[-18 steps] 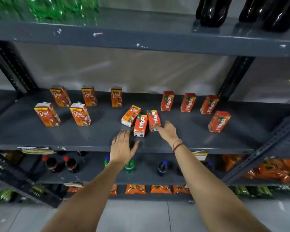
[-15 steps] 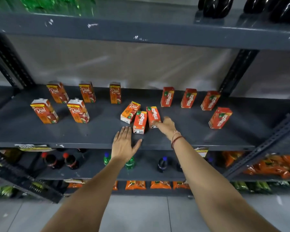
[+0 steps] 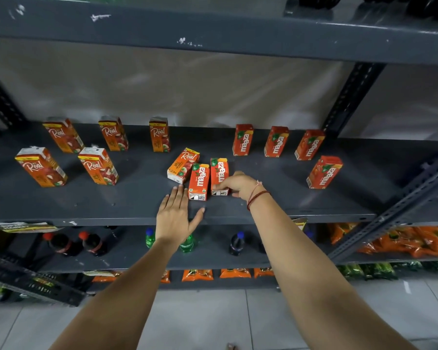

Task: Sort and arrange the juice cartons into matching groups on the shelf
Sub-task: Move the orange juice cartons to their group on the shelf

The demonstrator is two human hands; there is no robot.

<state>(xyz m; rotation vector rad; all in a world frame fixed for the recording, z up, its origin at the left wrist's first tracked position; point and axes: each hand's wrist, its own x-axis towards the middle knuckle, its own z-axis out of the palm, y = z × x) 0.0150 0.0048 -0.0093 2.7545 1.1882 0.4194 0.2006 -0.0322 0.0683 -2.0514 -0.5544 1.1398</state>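
My right hand [image 3: 238, 184] lay on the lower end of a lying Maaza carton [image 3: 220, 176], fingers [image 3: 219, 186] curled over its near edge and closing on it; whether I had a full grip I could not tell, since the thumb was hidden behind the hand. My left hand [image 3: 175, 218] was flat and released on the shelf [image 3: 111, 205], fingertips just short of a second lying Maaza [image 3: 199, 181], holding nothing.

Three cartons lay flat in a small cluster just beyond my fingers: the two Maazas side by side and touching, and one lying Real [image 3: 183, 164] tilted against them on the far left. Further left of my fingers stood five Real cartons [image 3: 99, 165] upright. Off to the right stood four Maaza cartons [image 3: 324, 171], three along the back and one nearer the front, with a bare spot beside it.

I judged the step in hand to be lifting the right-hand Maaza and standing it up among its own kind on the right. To do it well I would pinch across the narrow sides, not press down on the face, because a thin carton dents. I would lift clear before swinging, so the neighbour touching it was not dragged along. I would set it upright, label forward, in line with the front Maaza. My left hand could steady the neighbour, then take the stray Real leftward.
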